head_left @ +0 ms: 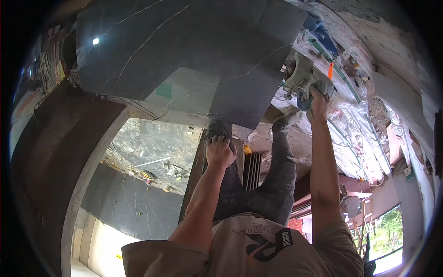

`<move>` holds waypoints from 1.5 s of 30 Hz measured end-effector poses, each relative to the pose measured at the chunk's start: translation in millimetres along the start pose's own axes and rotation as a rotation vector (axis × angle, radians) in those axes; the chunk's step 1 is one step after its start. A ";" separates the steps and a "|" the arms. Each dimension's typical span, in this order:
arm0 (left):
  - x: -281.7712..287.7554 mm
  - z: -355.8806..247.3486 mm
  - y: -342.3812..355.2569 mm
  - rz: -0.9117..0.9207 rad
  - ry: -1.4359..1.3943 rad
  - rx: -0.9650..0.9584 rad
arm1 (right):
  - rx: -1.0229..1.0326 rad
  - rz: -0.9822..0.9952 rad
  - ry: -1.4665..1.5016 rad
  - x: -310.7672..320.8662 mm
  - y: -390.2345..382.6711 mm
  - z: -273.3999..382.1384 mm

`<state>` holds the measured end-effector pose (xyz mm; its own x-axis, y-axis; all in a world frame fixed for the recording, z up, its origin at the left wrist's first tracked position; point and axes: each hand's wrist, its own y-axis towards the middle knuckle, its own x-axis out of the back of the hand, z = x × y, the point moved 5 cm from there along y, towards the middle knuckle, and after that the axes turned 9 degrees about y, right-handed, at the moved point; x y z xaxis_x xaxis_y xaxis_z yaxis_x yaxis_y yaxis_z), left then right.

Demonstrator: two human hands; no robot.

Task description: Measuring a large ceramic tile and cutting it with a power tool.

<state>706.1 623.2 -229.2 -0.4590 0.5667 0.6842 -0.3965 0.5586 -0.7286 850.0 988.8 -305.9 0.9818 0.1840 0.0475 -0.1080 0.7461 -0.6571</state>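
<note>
A large black slab with white veins (pixel 184 41) spans the upper middle in front of me. Close to its right edge is a dusty grey handheld cutting saw (pixel 308 74), tilted, its blade not plainly visible. My right hand (pixel 318 104) wraps around the saw's handle, arm stretched forward. My left hand (pixel 220 150) rests on my left knee, fingers spread over the dark trousers, holding nothing. A paler reflection with a green patch (pixel 164 90) shows on the slab's near part.
Plastic-wrapped boards (pixel 350 124) lie along the right. At lower left, another dark veined slab (pixel 134 198) lies beyond a dusty floor with scraps (pixel 175 171). A curved brown panel (pixel 55 134) stands at far left. A window (pixel 387 231) is at lower right.
</note>
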 end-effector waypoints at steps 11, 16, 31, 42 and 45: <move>1.4 2.7 3.6 0.063 -0.014 0.013 | -0.039 -0.010 0.055 -15.9 -14.0 14.0; 1.1 2.3 1.9 0.058 -0.012 0.007 | 0.031 0.012 -0.017 -12.3 -7.5 9.2; 8.3 6.4 6.7 0.067 0.001 -0.007 | -0.055 0.062 -0.056 9.9 8.7 -24.7; 17.4 57.0 12.8 0.047 0.063 -0.185 | -0.188 -0.178 0.184 17.6 -100.8 50.5; 16.0 70.8 15.8 0.079 0.114 -0.261 | -0.197 -0.193 0.224 34.2 -121.4 51.2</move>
<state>636.2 598.2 -232.0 -0.3821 0.6706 0.6358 -0.1381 0.6389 -0.7568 888.7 937.3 -186.0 0.9934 -0.1100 0.0333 0.0941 0.6115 -0.7856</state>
